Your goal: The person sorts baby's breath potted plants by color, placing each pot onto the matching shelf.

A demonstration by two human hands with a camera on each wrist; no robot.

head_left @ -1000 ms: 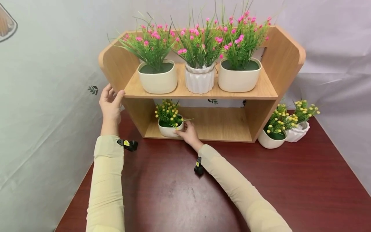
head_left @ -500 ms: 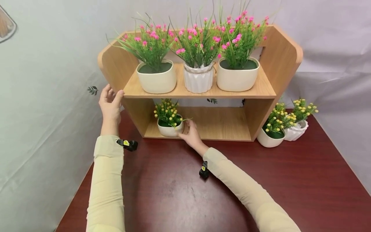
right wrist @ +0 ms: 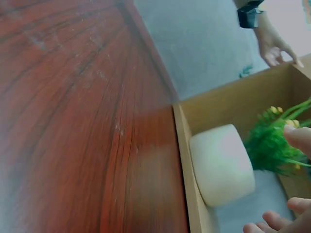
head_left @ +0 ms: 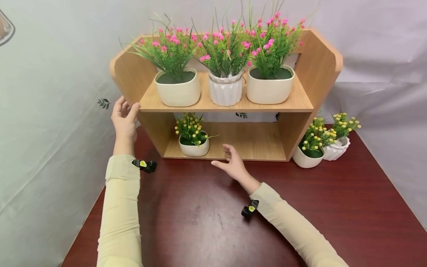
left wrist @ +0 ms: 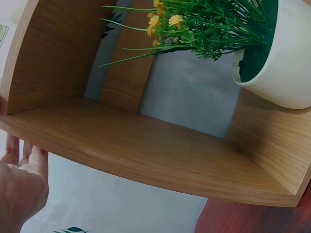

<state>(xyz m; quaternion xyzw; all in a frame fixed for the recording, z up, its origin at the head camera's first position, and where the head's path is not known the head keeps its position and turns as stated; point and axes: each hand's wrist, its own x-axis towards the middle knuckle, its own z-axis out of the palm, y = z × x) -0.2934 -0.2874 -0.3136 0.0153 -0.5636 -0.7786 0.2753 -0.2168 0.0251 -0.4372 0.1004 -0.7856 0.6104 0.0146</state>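
Note:
My left hand (head_left: 124, 120) grips the left side panel of a two-tier wooden shelf (head_left: 230, 109), thumb at the front edge and fingers along the outer face. In the left wrist view, that hand's fingers (left wrist: 36, 160) lie against the panel's outside. A potted plant with yellow flowers (head_left: 194, 147) stands upright on the lower tier, at its left end. My right hand (head_left: 233, 165) hovers in front of the lower tier, right of this plant and apart from it, thumb and fingers spread. The right wrist view has the plant's white oval pot (right wrist: 221, 165) near its fingertips (right wrist: 277, 221).
Two oval white pots (head_left: 178, 92) (head_left: 271, 89) and a ribbed white pot (head_left: 225, 91), all with pink flowers, line the top tier. Right of the shelf, an oval pot (head_left: 308, 158) and a ribbed pot (head_left: 337, 149) with yellow flowers stand on the dark red table (head_left: 207, 222).
My right hand has let go of the yellow-flowered plant's pot and drawn back to the right and toward me. The pot stays in place. The left hand keeps its hold on the shelf.

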